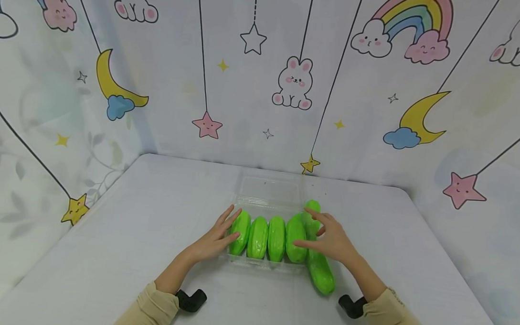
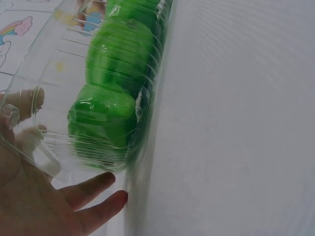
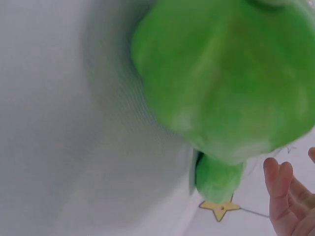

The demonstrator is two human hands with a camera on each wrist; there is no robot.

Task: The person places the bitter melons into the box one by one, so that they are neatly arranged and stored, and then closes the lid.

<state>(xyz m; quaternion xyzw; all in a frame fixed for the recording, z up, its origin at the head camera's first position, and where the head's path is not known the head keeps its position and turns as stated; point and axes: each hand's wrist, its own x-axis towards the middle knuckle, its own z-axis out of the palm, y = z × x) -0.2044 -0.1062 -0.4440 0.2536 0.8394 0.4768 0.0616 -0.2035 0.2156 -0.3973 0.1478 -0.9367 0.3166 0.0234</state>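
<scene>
Several short green cucumbers (image 1: 257, 237) lie side by side in a clear plastic clamshell box (image 2: 29, 69), its lid (image 1: 269, 190) folded back. At the box's left side is my left hand (image 1: 212, 239), fingers spread and fairly straight, seen through the plastic in the left wrist view. A longer green cucumber (image 1: 320, 274) lies on the table against the box's right side. My right hand (image 1: 332, 239) is over it with thumb and fingers apart, the thumb reaching across the rightmost boxed cucumber (image 1: 296, 238). Whether that hand touches either is unclear.
The white-covered table (image 1: 155, 202) extends around the box. Behind it hangs a white backdrop (image 1: 236, 94) printed with stars, moons, rabbits and rainbows. Black fittings (image 1: 191, 301) sit at both wrists, beside beige sleeves (image 1: 153, 308).
</scene>
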